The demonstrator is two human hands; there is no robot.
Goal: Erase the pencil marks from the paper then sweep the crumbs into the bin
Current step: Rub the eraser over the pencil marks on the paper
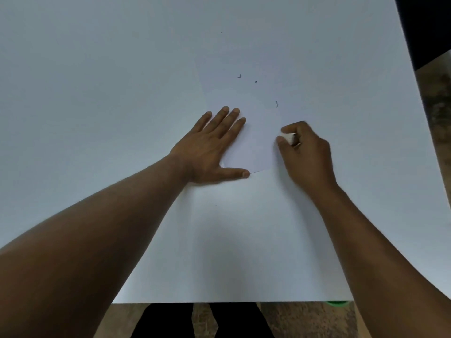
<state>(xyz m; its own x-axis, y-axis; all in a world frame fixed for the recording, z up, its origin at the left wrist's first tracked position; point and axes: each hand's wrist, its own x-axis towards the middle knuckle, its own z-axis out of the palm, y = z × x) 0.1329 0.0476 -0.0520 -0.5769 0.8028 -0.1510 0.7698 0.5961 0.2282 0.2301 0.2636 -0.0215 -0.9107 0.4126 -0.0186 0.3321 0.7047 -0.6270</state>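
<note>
Two hands share the job: the left hand lies flat, fingers spread, pinning the paper to the worktop, while the right hand pinches the eraser for rubbing.

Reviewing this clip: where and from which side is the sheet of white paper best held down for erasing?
Judging by its pose, the thin white sheet of paper lies flat on the white table, offering no edge to pinch. Press from above with flat fingers at its near left corner, as the left hand does, leaving the dark specks clear for the right hand pinching the white eraser.
</note>
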